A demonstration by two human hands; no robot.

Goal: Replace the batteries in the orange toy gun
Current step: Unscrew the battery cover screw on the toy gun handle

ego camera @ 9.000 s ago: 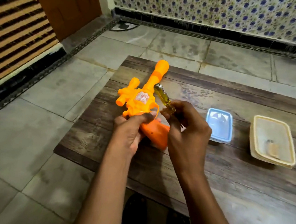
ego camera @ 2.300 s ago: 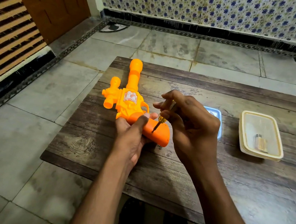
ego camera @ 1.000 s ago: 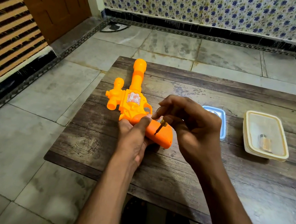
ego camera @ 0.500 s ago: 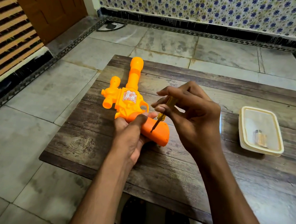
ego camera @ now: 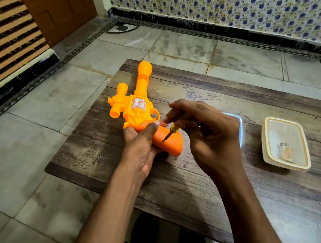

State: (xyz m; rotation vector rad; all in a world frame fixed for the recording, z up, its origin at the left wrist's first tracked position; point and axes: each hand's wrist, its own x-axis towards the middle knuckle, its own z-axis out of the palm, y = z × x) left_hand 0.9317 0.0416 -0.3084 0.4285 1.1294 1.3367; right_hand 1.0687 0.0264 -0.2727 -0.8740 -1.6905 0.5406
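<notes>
The orange toy gun lies on the wooden table, barrel pointing away from me. My left hand grips it where the body meets the handle, thumb on top. My right hand holds a small yellow-handled screwdriver in its fingertips, tilted, with its tip set into a hole on the gun's handle. Most of the screwdriver's handle is hidden by my fingers.
A cream plastic container with a small battery-like item inside sits at the right. A blue-rimmed lid lies behind my right hand, mostly hidden. The table's left edge is close to the gun. Tiled floor surrounds the table.
Nine seconds ago the screwdriver was raised above the gun's body. Since then my right hand has brought its tip down onto the handle, and my fingers keep shifting around it.
</notes>
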